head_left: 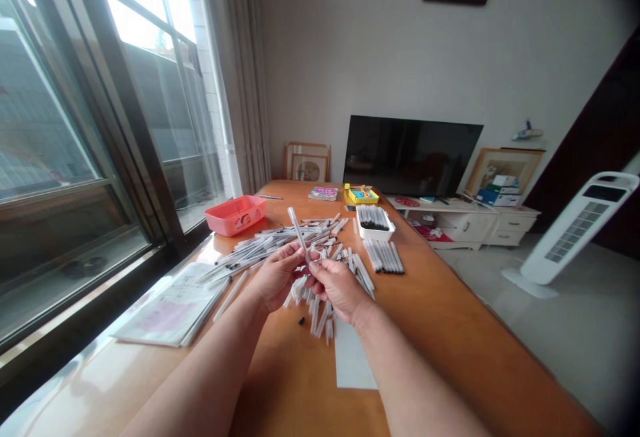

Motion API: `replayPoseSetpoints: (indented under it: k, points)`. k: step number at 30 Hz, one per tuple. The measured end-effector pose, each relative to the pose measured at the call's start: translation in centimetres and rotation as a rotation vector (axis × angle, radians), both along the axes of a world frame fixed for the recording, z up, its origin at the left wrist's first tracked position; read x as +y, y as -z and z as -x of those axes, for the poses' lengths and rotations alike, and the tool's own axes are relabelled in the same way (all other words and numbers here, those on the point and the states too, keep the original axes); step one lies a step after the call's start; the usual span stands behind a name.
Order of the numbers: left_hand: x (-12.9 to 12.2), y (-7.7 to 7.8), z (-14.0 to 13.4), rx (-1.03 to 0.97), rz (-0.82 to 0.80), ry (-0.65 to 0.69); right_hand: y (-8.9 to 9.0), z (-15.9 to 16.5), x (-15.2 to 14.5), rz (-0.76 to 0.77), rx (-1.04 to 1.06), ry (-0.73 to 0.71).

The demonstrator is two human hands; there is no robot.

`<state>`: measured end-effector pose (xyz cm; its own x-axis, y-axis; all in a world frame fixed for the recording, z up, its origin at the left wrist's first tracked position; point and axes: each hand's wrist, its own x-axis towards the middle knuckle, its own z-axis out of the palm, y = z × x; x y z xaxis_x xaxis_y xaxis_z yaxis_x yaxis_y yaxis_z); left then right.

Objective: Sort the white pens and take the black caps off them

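A translucent pen (297,225) points up and away between my hands, above the table. Around its lower part, the fingers of my left hand (281,275) are closed. My right hand (336,285) pinches at the pen's lower end, where the fingers hide the detail. Behind and to the left spreads a loose pile of clear pen barrels (265,245), some with black ends. Small clear caps (316,313) lie scattered below my hands, with a single black piece (301,321) beside them. To the right, a neat row of pens (384,257) lies with black ends toward me.
A white tub (390,230) of pens stands behind the row. At the far left is a red plastic basket (235,215). Papers (170,307) lie at left, a white sheet (353,363) under my right forearm. A yellow box (363,195) and booklet (323,193) sit at the back.
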<state>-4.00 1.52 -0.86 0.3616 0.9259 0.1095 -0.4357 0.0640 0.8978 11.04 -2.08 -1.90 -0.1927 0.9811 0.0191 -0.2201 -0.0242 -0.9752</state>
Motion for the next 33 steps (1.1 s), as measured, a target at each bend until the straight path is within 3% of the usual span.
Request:
replayPoseSetpoints:
  k: [5, 9, 15, 20, 25, 30, 33]
  points:
    - [0.16, -0.03, 0.20, -0.021, 0.003, 0.024, -0.32, -0.14, -0.20, 0.023, 0.059, -0.068]
    - [0.16, 0.03, 0.14, 0.007, -0.021, -0.018, -0.30, -0.15, -0.19, -0.003, 0.031, -0.010]
    - [0.11, -0.09, 0.02, 0.067, -0.013, -0.115, 0.16, 0.04, 0.17, -0.278, -0.167, 0.206]
    - [0.16, 0.01, 0.06, 0.082, -0.030, -0.113, 0.18, -0.07, 0.15, -0.145, -0.166, 0.129]
    - [0.31, 0.28, 0.02, 0.087, -0.020, -0.135, 0.22, -0.17, 0.26, -0.215, -0.185, 0.206]
    - [0.27, 0.21, 0.00, 0.102, -0.041, -0.118, 0.08, -0.19, 0.09, -0.092, -0.163, 0.102]
    - [0.23, 0.26, -0.09, 0.105, -0.035, -0.140, 0.28, -0.21, 0.16, -0.150, -0.203, 0.129]
